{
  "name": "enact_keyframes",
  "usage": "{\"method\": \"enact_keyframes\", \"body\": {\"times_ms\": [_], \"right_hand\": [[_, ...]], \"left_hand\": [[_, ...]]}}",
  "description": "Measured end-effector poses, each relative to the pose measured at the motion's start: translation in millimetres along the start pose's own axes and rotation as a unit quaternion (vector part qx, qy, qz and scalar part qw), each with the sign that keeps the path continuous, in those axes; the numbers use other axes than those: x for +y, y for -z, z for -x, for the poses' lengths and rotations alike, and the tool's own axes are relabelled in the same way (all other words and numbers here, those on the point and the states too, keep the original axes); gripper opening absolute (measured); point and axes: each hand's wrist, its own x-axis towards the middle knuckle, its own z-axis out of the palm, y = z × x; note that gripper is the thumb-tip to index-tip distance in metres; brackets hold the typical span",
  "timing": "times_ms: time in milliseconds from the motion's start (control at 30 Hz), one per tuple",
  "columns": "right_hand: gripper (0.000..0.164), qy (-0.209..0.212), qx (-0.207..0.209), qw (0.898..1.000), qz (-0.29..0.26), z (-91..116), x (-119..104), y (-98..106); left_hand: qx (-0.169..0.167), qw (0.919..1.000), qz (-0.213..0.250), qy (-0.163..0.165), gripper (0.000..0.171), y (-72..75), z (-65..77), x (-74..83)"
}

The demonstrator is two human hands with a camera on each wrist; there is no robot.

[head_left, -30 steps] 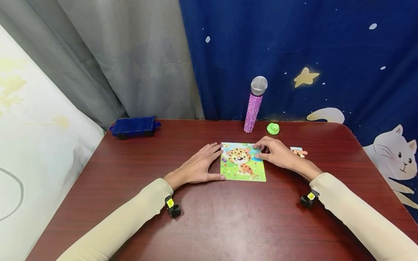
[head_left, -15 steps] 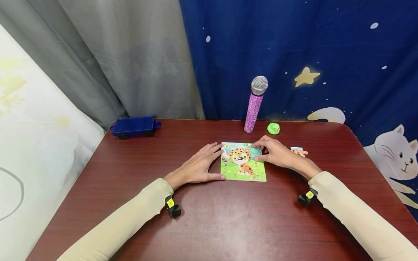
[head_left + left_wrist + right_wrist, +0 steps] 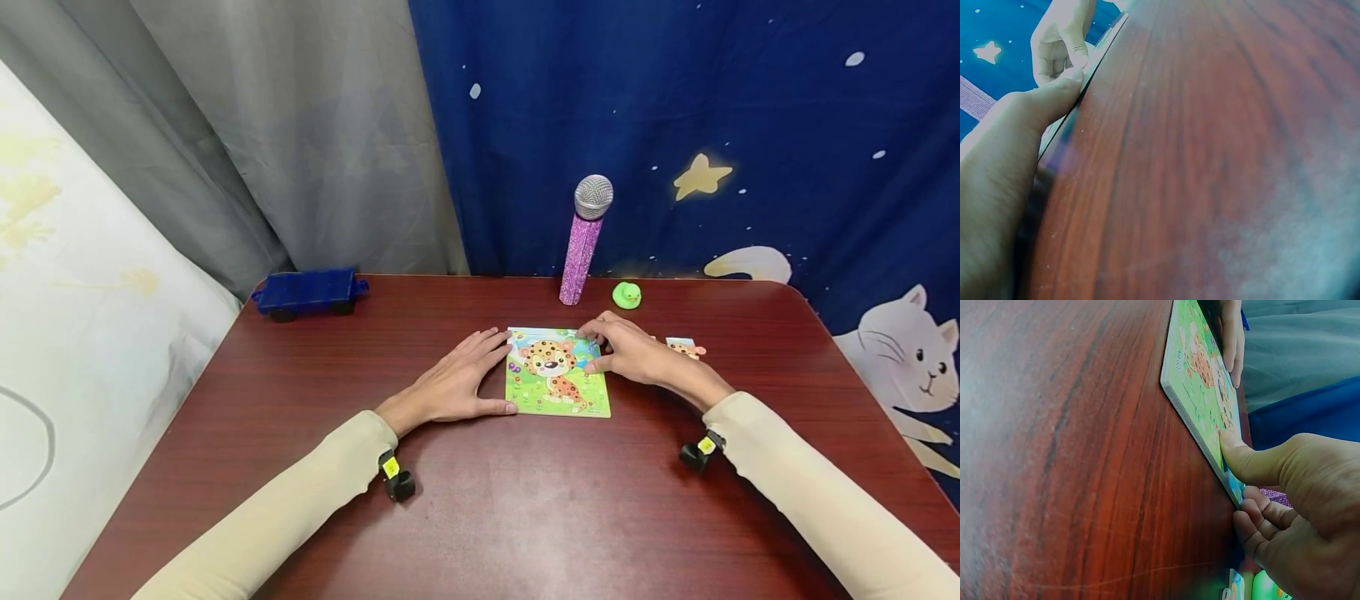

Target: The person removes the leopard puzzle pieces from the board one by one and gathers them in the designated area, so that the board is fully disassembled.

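A square jigsaw puzzle (image 3: 558, 404) with a cartoon leopard on a green field lies flat on the table. My left hand (image 3: 459, 382) rests along its left side, fingers straight, thumb at the near corner. At the upper right part of the puzzle, my right hand (image 3: 633, 352) pinches a puzzle piece, mostly hidden under it, between curled fingers and thumb. The right wrist view shows the thumb (image 3: 1238, 453) down on the printed face and the other fingers bent by the board's edge. A loose spotted puzzle piece (image 3: 684, 347) lies just beyond the right hand.
A glittery pink microphone (image 3: 581, 246) stands upright behind the puzzle. To its right sits a green rubber duck (image 3: 626, 295). A blue toy wagon (image 3: 307, 292) is at the table's back left. Grey and blue curtains (image 3: 525, 125) hang along the back edge.
The right hand and wrist have shifted slightly to the left, and the edge of another piece now shows beside it. My left hand and the puzzle look unmoved.
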Motion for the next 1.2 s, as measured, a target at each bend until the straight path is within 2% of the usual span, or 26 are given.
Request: {"method": "enact_keyframes", "body": {"times_ms": [800, 1200], "right_hand": [[0.053, -0.025, 0.013, 1.0, -0.011, 3.2, -0.7, 0.8], [0.03, -0.001, 0.1, 0.994, -0.045, 4.6, 2.0, -1.6]], "left_hand": [[-0.01, 0.9999, 0.001, 0.006, 0.106, 2.5, 0.8, 2.4], [-0.007, 1.0, 0.001, 0.004, 0.106, 2.4, 1.3, 2.2]]}}
